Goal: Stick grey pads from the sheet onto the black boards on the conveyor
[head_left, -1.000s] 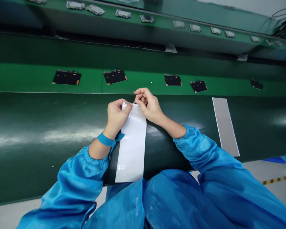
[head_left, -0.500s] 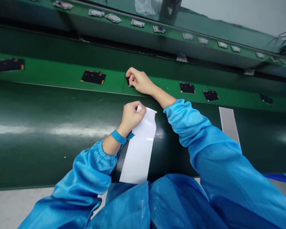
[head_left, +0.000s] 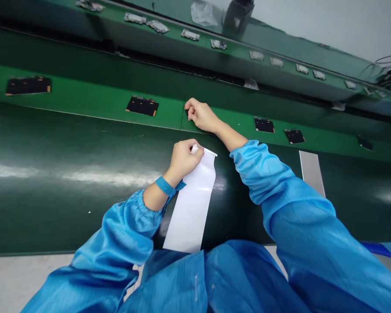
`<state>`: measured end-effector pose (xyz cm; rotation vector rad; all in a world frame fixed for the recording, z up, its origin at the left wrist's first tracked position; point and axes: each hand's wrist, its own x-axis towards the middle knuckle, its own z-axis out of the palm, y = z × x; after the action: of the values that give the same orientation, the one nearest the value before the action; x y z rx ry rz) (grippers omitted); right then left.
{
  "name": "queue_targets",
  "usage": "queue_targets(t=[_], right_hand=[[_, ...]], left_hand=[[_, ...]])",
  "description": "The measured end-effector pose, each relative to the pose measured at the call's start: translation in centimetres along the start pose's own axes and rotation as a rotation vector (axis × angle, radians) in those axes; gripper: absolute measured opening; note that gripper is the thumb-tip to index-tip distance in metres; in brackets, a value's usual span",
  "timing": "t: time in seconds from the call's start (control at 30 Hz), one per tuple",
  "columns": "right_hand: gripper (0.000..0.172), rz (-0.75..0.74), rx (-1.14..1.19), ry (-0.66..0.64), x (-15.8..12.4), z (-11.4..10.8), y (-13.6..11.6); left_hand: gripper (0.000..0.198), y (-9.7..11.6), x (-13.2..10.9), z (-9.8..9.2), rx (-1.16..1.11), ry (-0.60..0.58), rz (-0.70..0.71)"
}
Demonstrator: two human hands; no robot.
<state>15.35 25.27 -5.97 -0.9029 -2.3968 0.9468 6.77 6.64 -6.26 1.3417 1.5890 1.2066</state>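
Observation:
My left hand [head_left: 187, 158] is closed in a pinch at the top end of a long white sheet [head_left: 192, 208], which has a narrow strip or fold along its upper edge [head_left: 210, 152]. The sheet runs down over the dark green bench towards my body. Beyond it, my right hand [head_left: 202, 115] has its fingers curled onto a black circuit board [head_left: 187, 114] lying on the bright green belt. My fingers hide most of that board; only its left part shows. Exactly how the fingertips meet it is hidden.
More black boards [head_left: 142, 106] [head_left: 264, 125] lie along the green belt [head_left: 94, 98]. On a raised ledge behind, several silvery boards [head_left: 190, 34] sit in a row. A grey flat strip [head_left: 313, 174] rests on the bench [head_left: 84, 191] at right, partly behind my sleeve.
The boards on the belt have shifted to the right, and my right hand has moved right with the board under its fingers. My left hand keeps its pinch on the sheet, slightly further right.

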Motion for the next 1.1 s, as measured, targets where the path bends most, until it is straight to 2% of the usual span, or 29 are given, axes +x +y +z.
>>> queue_targets(t=[0.47,0.67,0.77,0.93,1.03,1.1], right_hand=[[0.034,-0.034,-0.165,-0.036,-1.6,-1.7,1.4],[0.038,0.03,-0.372,-0.038,-2.2,-1.3,1.8],[0.042,0.111,-0.437,0.043,-2.7,-1.2,2.3],[0.057,0.209,-0.362,0.209,-2.7,-2.6,3.0],[0.046,0.148,-0.21,0.223,-1.2,-2.4,1.5],[0.026,0.135,-0.032,0.12,0.3,-1.4,-0.5]], left_hand=[[0.022,-0.5,0.1,0.0,-0.017,-0.009,0.011],[0.021,-0.6,0.2,0.0,-0.014,-0.006,-0.001],[0.02,-0.5,0.3,-0.2,-0.001,-0.007,-0.002],[0.018,-0.5,0.3,-0.2,0.031,-0.023,0.018],[0.017,-0.6,0.2,-0.1,0.05,-0.025,0.031],[0.017,-0.7,0.2,0.0,0.059,-0.028,0.038]])
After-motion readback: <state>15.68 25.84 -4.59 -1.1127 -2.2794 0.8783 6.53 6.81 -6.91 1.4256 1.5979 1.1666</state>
